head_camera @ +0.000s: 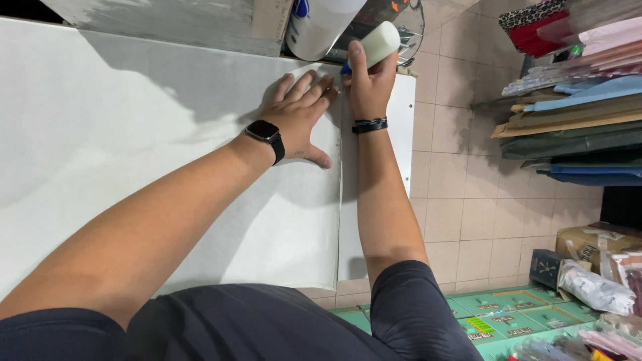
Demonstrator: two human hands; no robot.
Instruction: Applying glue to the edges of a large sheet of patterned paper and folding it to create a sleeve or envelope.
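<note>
A large white sheet of fabric covers the white table. My left hand, with a black watch on its wrist, lies flat on the cloth near its right edge, fingers spread. My right hand wears a black braided wristband and grips a tool with a pale rounded handle and a blue part at its lower end, pressed to the cloth's edge just right of my left fingers. The tool's tip is hidden by my fingers.
A white roll stands at the table's far end by a grey board. Folded fabrics are stacked on shelves at the right. Beige tiled floor runs beside the table. Green boxes and packets lie at the lower right.
</note>
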